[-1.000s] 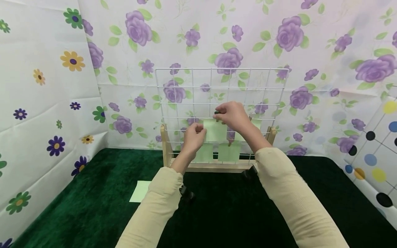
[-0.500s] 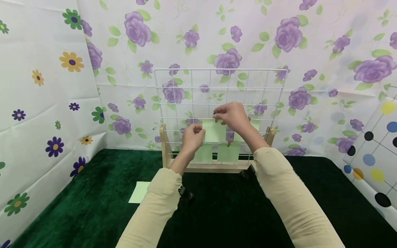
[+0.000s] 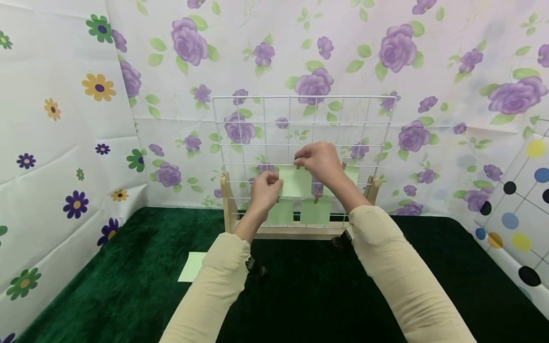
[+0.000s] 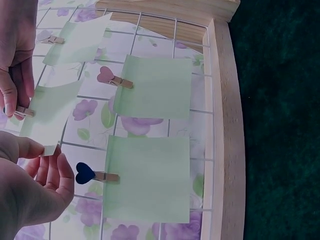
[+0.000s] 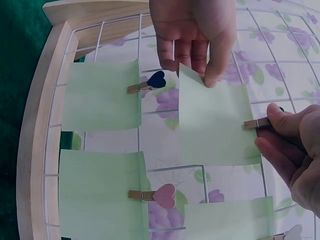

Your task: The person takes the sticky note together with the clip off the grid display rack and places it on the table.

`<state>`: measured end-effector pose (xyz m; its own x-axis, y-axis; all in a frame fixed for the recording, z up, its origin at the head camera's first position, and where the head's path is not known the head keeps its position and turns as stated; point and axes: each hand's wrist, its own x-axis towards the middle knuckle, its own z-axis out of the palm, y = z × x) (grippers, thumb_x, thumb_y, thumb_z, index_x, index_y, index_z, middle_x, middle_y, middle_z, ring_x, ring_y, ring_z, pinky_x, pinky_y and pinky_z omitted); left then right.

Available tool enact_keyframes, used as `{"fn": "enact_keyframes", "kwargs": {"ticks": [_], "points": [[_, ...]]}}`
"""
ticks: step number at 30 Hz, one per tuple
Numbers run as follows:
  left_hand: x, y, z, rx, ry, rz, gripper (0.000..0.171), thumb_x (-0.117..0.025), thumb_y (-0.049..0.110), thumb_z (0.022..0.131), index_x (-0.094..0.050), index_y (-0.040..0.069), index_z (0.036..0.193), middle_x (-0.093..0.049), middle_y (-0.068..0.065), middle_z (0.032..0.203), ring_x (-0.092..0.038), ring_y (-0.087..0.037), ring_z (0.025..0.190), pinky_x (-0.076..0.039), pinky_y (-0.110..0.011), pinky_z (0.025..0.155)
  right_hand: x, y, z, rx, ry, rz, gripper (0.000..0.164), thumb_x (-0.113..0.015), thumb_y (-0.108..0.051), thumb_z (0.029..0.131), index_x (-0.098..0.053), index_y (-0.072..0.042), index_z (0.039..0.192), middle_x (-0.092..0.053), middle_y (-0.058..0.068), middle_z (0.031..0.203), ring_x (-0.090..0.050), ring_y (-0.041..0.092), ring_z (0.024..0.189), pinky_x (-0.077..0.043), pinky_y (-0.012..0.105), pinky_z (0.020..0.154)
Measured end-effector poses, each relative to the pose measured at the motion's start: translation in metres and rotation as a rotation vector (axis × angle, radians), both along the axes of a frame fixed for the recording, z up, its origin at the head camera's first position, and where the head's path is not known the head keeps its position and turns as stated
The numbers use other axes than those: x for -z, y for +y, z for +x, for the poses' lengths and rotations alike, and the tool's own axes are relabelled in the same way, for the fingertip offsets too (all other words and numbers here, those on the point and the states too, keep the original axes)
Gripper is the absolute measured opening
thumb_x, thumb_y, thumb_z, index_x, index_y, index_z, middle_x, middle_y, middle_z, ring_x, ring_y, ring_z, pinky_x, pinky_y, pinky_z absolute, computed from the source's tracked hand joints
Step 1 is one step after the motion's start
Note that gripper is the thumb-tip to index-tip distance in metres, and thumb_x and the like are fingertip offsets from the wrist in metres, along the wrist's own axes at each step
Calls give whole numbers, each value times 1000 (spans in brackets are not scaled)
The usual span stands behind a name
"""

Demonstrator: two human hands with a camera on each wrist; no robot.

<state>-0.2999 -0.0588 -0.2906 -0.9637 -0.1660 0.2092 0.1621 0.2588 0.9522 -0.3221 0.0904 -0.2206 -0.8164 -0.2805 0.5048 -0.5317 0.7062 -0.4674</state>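
A pale green paper square (image 3: 295,182) lies against the white wire grid (image 3: 303,96). My left hand (image 3: 266,193) pinches its left edge between thumb and fingers, bending the corner in the left wrist view. At the top edge, my right hand (image 3: 321,162) pinches the heart end of a small wooden clothespin (image 5: 256,123); its wooden tip overlaps the paper, and the dark heart is mostly behind the thumb. Below hang two more green squares, one with a dark blue heart clothespin (image 4: 85,173), the other with a pink heart clothespin (image 4: 106,75).
Another green square (image 4: 77,42) hangs at the right with a pale heart clothespin (image 5: 294,233). The grid stands in a wooden base (image 3: 296,233) on a dark green cloth (image 3: 128,252). A loose green paper (image 3: 191,267) lies front left. Floral sheets (image 3: 240,57) rise behind.
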Motion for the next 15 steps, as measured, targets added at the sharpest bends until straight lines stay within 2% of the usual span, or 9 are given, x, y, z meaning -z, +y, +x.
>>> {"fn": "enact_keyframes", "kwargs": {"ticks": [10, 15], "points": [[-1, 0, 3, 28, -21, 14, 18, -57, 9, 95, -61, 1, 111, -58, -10, 103, -54, -17, 76, -47, -25, 60, 3, 3, 0, -2, -13, -96, 14, -71, -9, 88, -75, 0, 98, -73, 12, 90, -70, 23, 72, -55, 33, 65], [-1, -2, 3, 30, -25, 7, 20, -57, 10, 96, -61, 2, 113, -58, -10, 106, -54, -20, 87, -47, -28, 68, 1, -1, 3, -34, -25, -107, 16, -70, -9, 89, -74, 1, 101, -72, 13, 94, -70, 23, 73, -55, 32, 66]]}}
